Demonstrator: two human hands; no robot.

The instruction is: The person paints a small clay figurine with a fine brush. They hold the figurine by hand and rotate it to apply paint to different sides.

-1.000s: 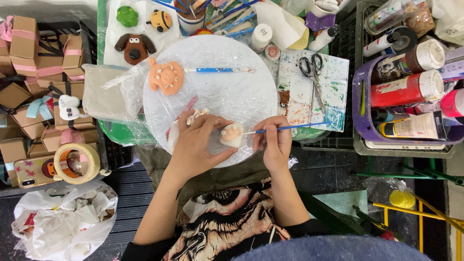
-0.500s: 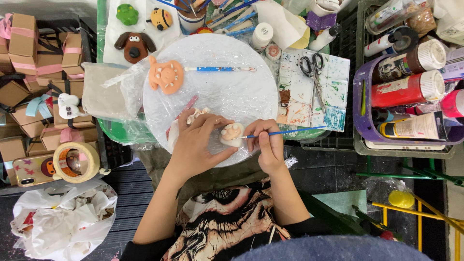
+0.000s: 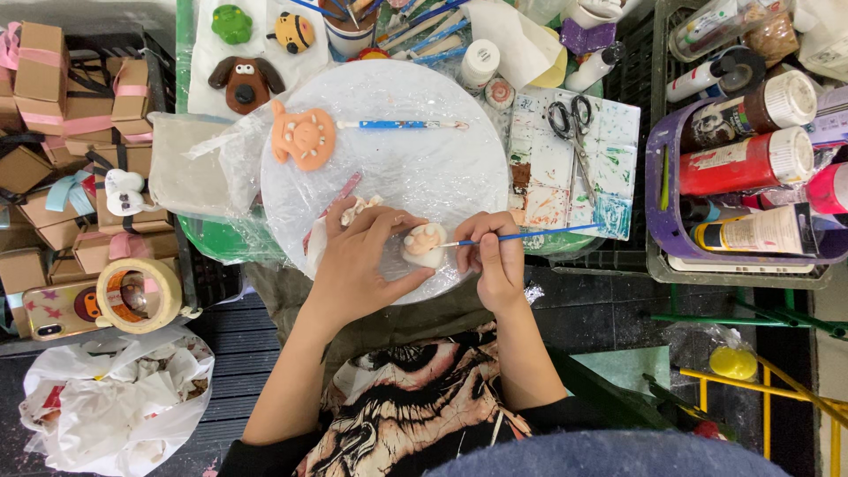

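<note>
While my left hand (image 3: 371, 265) is cupping the small clay figure (image 3: 425, 245) at centre frame, w/ right hand (image 3: 496, 261) pinching the thin brush (image 3: 530, 235), I'm risking smudges: plastic-wrapped round board (image 3: 389, 150) could be slipping.

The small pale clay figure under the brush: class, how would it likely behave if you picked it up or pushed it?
The small pale clay figure looks soft and hand-modelled, so it would probably dent under a firm squeeze. Its small raised bumps seem fragile. The left hand steadies it while the right hand applies the brush, suggesting it may slide on the plastic-wrapped board.
</note>
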